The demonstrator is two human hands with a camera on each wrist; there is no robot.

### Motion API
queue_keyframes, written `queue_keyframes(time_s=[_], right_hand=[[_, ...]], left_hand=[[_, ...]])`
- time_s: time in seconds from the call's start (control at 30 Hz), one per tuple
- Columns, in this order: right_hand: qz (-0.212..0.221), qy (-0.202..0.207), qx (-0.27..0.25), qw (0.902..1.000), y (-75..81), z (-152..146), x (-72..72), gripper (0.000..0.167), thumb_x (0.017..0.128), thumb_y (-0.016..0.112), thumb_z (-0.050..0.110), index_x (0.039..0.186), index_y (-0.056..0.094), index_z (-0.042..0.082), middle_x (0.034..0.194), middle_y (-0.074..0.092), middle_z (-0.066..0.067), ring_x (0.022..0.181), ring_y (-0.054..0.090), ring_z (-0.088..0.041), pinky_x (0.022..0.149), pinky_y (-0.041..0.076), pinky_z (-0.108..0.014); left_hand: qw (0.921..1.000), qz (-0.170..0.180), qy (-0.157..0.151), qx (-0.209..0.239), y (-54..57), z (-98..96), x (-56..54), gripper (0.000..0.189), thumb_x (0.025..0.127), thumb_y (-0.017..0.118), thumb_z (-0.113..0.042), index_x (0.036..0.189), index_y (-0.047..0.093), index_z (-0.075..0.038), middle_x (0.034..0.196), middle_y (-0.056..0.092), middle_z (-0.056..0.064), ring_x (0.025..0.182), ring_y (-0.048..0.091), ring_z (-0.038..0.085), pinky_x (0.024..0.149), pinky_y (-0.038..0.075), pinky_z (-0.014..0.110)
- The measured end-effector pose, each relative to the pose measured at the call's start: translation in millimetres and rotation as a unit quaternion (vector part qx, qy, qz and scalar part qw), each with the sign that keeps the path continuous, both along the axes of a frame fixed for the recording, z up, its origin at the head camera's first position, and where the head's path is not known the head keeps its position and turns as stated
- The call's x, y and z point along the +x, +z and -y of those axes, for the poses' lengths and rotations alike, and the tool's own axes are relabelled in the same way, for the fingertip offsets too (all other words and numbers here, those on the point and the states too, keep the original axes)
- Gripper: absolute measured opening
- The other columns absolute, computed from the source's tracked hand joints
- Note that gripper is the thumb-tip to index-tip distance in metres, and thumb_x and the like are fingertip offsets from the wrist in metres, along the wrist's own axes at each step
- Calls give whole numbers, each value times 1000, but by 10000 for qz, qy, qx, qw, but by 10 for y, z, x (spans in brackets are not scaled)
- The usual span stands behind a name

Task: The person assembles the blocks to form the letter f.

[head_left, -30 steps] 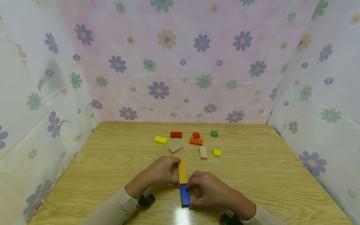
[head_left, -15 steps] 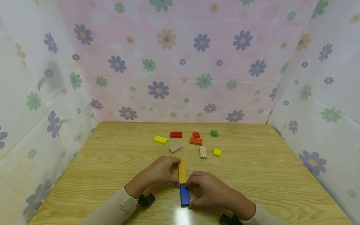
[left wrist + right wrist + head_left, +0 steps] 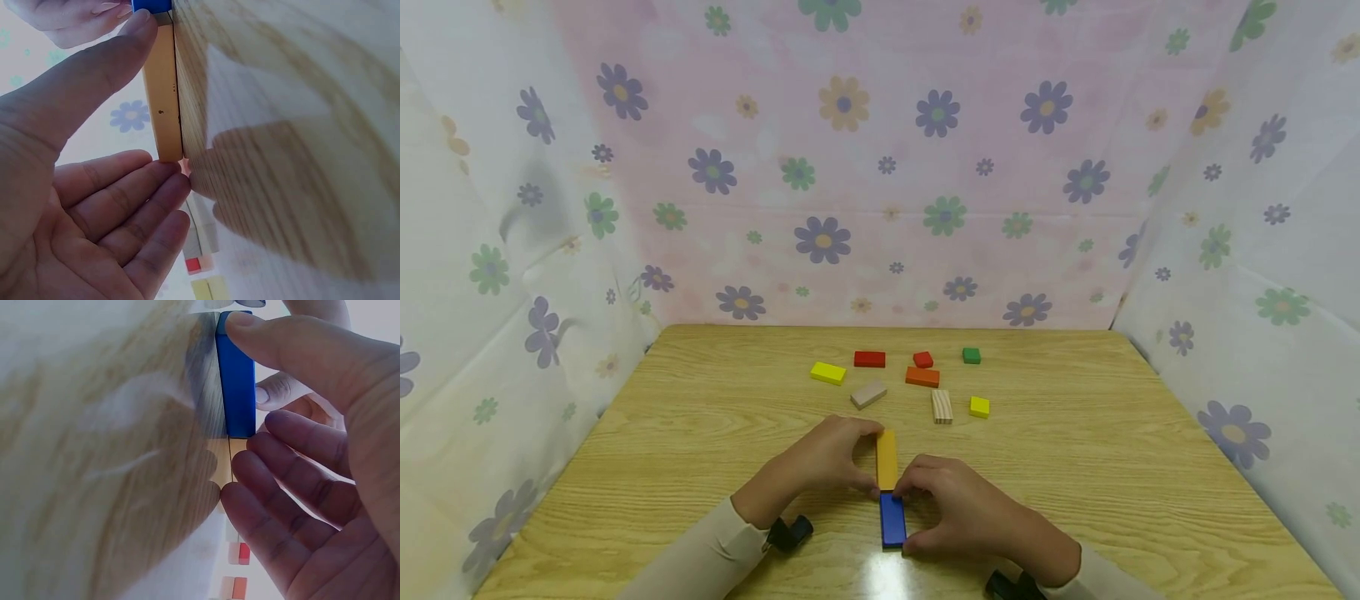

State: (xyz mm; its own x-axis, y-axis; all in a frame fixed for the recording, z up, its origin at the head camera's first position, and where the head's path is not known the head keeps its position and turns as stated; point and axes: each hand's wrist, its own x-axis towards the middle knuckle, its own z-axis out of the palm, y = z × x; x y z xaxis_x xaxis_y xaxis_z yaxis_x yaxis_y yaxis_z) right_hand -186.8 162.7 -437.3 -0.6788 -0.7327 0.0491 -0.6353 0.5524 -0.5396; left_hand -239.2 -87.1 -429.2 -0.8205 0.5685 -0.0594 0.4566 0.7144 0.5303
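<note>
In the head view an orange-yellow block (image 3: pixel 887 460) and a blue block (image 3: pixel 892 520) lie end to end on the wooden table. My left hand (image 3: pixel 820 458) grips the orange-yellow block by its ends, thumb at the near end and fingers at the far one. The left wrist view shows that block's long side (image 3: pixel 164 94) standing on the tabletop. Around the blue block my right hand (image 3: pixel 958 508) has its thumb at the near end and its fingertips by the far end. In the right wrist view the thumb (image 3: pixel 247 322) presses the blue block's corner.
Farther back lie loose blocks: yellow (image 3: pixel 828 373), dark red (image 3: pixel 870 359), small red (image 3: pixel 922 360), orange-red (image 3: pixel 922 377), green (image 3: pixel 972 357), two plain wood (image 3: pixel 868 395) and a small yellow one (image 3: pixel 980 407). A flowered cloth (image 3: pixel 880 167) encloses the back and sides.
The blue block has shifted slightly forward with my right hand, and the thin gap between it and the orange-yellow block has closed. My left hand stays in place.
</note>
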Motion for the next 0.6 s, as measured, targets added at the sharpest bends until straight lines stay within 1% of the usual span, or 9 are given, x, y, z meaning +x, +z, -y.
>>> queue_keyframes(time_s=[0.6], right_hand=[[58, -15, -97, 9999, 12, 4, 4, 46, 81, 88, 46, 119, 70, 26, 115, 66, 18, 109, 62, 0, 96, 54, -27]], left_hand=[[9999, 96, 12, -29, -3, -1, -11, 84, 71, 96, -40, 142, 63, -11, 139, 67, 0, 136, 57, 23, 114, 45, 44]])
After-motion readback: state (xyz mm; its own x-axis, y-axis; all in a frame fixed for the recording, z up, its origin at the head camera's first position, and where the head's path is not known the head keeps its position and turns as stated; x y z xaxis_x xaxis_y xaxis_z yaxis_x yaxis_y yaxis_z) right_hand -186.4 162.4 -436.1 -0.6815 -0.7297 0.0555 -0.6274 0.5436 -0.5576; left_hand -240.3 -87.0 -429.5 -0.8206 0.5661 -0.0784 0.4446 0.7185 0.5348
